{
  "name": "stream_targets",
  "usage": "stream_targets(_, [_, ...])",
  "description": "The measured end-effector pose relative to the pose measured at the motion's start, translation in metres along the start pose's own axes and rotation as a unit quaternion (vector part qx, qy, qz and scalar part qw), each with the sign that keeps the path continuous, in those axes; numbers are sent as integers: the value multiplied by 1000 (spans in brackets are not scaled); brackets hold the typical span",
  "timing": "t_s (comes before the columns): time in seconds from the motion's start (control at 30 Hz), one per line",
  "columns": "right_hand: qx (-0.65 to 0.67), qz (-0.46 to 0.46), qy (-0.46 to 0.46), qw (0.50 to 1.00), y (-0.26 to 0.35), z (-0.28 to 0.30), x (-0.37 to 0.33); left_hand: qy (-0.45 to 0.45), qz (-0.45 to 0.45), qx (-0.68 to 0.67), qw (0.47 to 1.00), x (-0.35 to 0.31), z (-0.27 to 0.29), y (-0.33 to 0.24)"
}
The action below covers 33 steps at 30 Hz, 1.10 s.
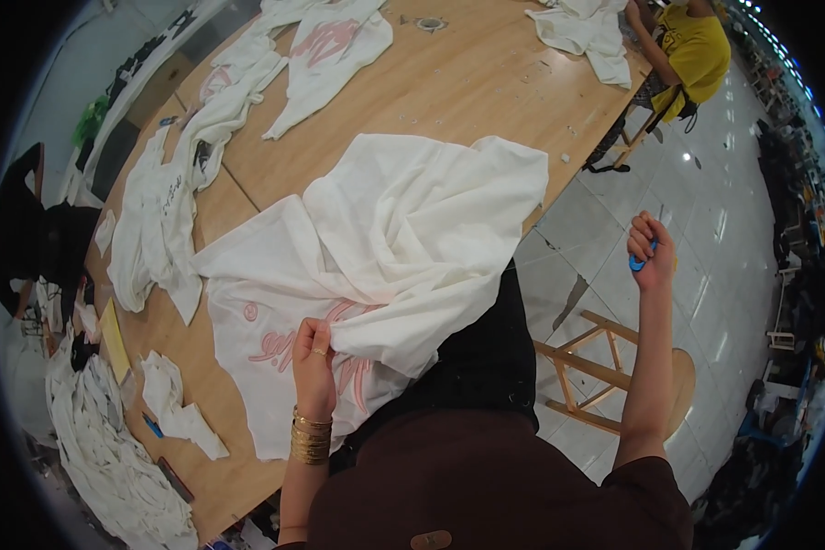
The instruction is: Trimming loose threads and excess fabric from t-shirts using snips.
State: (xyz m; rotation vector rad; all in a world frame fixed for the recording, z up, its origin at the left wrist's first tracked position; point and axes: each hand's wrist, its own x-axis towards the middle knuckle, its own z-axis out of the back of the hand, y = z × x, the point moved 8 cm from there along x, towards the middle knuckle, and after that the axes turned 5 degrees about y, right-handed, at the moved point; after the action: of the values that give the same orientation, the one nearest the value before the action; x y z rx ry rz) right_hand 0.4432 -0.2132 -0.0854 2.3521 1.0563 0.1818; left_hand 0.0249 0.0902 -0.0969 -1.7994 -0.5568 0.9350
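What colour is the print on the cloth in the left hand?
The print is pink, clearest in the head view.

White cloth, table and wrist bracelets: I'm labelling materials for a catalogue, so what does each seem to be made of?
White cloth: woven or knitted fabric, perhaps cotton; matte, falling in soft folds.
Table: probably wood or wood-look board; tan, with faint grain-like streaks.
Wrist bracelets: likely gold-toned metal; shiny, with bright glints.

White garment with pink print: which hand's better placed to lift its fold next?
Probably the left: the left hand pinches the white garment at a fold's edge. The right hand is out to the side, away from the cloth, gripping a small blue tool.
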Motion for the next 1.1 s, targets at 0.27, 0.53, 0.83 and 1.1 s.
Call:
stream_targets(0.27, [-605,-25,-349,715,103,94,-77,-8,16,-46,999,0,-4,2])
stream_targets(0.53, [-838,152,-98,515,1,-77,-42,21,70,-61,995,4,-8,11])
stream_targets(0.83, [-774,36,235,587,-171,-176,-1,22,71,-96,993,4,-9,25])
stream_targets(1.1, [-649,-95,65,752,-183,-172,42,88,38,-56,994,-2,-19,16])
